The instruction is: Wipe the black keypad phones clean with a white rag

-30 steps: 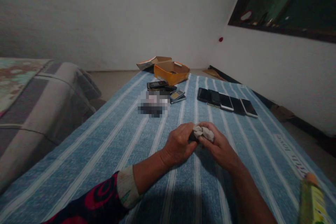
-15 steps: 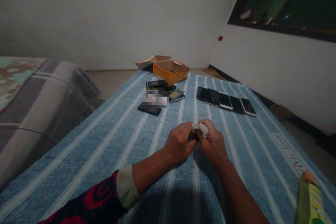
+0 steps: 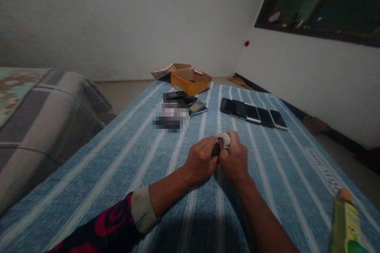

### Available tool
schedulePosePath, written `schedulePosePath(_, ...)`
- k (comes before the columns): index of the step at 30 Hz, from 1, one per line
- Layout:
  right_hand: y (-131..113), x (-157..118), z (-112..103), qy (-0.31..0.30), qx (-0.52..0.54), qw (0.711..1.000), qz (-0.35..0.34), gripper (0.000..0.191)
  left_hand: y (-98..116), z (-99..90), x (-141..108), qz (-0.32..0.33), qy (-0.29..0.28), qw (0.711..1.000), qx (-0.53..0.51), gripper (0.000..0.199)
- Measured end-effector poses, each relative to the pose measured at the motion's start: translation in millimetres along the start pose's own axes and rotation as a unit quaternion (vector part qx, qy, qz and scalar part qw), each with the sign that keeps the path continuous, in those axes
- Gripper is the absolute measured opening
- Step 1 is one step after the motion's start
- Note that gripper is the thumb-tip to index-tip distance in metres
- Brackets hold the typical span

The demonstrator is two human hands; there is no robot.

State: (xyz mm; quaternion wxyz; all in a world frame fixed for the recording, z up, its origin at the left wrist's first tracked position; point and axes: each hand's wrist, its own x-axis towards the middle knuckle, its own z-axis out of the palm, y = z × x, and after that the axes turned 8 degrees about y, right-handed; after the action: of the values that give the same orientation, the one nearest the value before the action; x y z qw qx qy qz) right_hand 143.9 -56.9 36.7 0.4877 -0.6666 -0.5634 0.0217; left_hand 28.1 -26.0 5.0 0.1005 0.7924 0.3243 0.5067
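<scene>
My left hand (image 3: 200, 160) grips a small dark object (image 3: 216, 149), most of it hidden by my fingers. It might be a phone, but I cannot tell. My right hand (image 3: 234, 157) presses a crumpled white cloth (image 3: 223, 139) against that object, and the two hands touch. Both rest low over a blue striped bedsheet (image 3: 118, 174). Farther up the sheet lie several mobile phones in a row (image 3: 252, 112), a keypad phone (image 3: 197, 106) and a black slider phone (image 3: 174, 95). A pixelated patch (image 3: 170, 118) hides some items.
An open orange cardboard box (image 3: 191, 82) stands at the sheet's far end. A green bottle with a yellow label (image 3: 346, 225) stands at the lower right. A grey padded sofa arm (image 3: 44, 126) lies left, and white walls enclose the far side.
My right hand has closed in on my left, and less of the cloth shows. The view has shifted slightly, moving everything a little left and down.
</scene>
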Motion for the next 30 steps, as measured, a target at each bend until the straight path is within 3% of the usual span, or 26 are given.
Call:
schedulePosePath(4, 1.4, 4.1, 1.0, 0.01, 0.084, 0.995, 0.053, 0.009, -1.5, -2.0, 1.1, -0.011, -0.014, 1.0, -0.01, 0.025)
schedulePosePath(8, 11.2, 11.4, -5.9, -0.002, 0.216, 0.972, 0.096, 0.014, -4.3, -5.2, 3.1, -0.01, -0.011, 1.0, -0.017, 0.029)
schedulePosePath(14, 13.0, 18.5, -25.3, -0.171, 0.305, 0.935, 0.057, 0.01, -5.7, -6.1, 3.7, -0.025, -0.009, 0.999, -0.027, 0.031)
schedulePosePath(17, 10.9, 18.4, -28.0, -0.207, 0.284, 0.936, 0.025, 0.011, -5.4, -5.7, 3.7, -0.016, 0.002, 0.999, -0.032, 0.031)
schedulePosePath(22, 10.3, 15.7, -23.2, -0.175, 0.208, 0.962, -0.035, 0.004, -4.7, -5.1, 4.4, -0.021, 0.008, 0.999, -0.022, 0.025)
schedulePosePath(30, 12.2, 10.9, -7.9, -0.082, 0.108, 0.986, -0.098, 0.01, -0.4, -3.2, 2.4, -0.006, -0.006, 1.0, -0.027, 0.022)
